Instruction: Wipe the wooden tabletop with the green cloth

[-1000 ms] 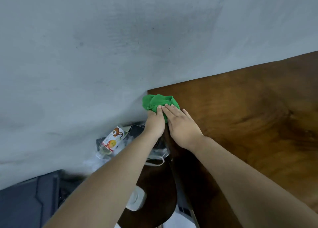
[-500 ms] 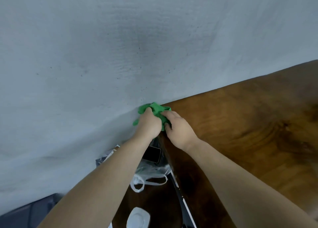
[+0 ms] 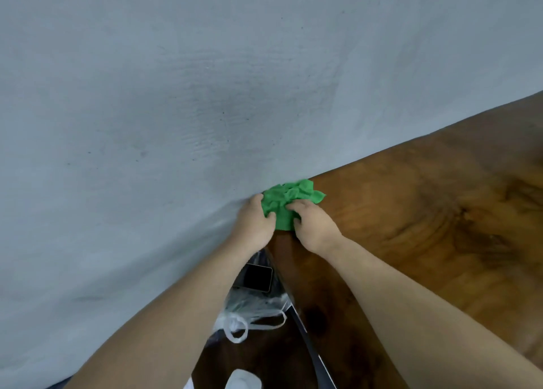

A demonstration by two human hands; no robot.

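Observation:
A crumpled green cloth (image 3: 289, 202) lies at the far left corner of the wooden tabletop (image 3: 417, 230), right where the table meets the wall. My left hand (image 3: 254, 225) grips the cloth's left side, just past the table's left edge. My right hand (image 3: 313, 224) grips its near right part and rests on the wood. Both sets of fingers are curled into the fabric.
A grey-blue wall (image 3: 205, 94) runs along the table's far edge. Below the table's left edge sit a dark phone-like device (image 3: 258, 277), a clear plastic bag (image 3: 252, 309) and a white object (image 3: 242, 380) on a lower dark wooden surface.
The cloth went from flattened under my fingers to bunched up in both hands at the corner. The view shifted, so the bottle on the left is out of sight.

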